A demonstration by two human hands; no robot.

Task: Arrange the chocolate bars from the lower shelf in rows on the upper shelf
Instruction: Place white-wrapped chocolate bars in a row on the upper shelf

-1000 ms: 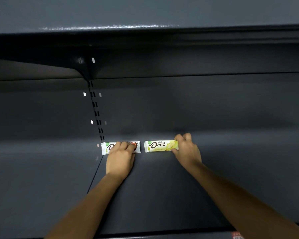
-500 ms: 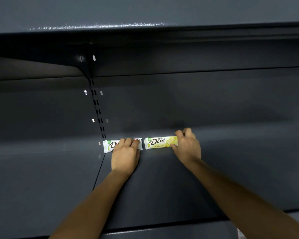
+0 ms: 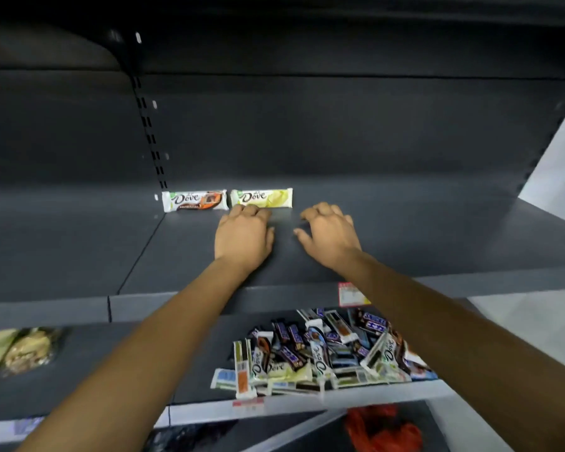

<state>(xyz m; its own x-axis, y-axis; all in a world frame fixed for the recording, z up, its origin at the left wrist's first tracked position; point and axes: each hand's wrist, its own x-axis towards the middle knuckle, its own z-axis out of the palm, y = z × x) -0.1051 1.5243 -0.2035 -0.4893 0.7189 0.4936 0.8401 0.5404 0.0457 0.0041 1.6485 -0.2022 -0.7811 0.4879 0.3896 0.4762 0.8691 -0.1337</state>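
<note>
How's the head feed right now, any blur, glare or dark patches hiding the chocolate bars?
Head view: the brown Dove bar and yellow Dove bar on the upper shelf are legible, slightly soft; the pile on the lower shelf is motion-smeared, few labels readable; the back panel is dim, no glare on wrappers; the wide-angle lens bows shelf edges.

Two flat wrapped Dove chocolate bars are lying on the dark grey metal upper shelf point(image 3: 421, 236), one white-and-orange bar point(image 3: 194, 200) and one pale yellow bar point(image 3: 262, 197), with two bare hands, left hand point(image 3: 243, 236) and right hand point(image 3: 330, 236), showing before them. One jumbled heap of mixed chocolate bars point(image 3: 323, 350), too tangled for counting, is sitting on the lower shelf point(image 3: 95, 370), and two red price labels are showing, an upper label point(image 3: 348, 293) and a lower label point(image 3: 248, 402).
</note>
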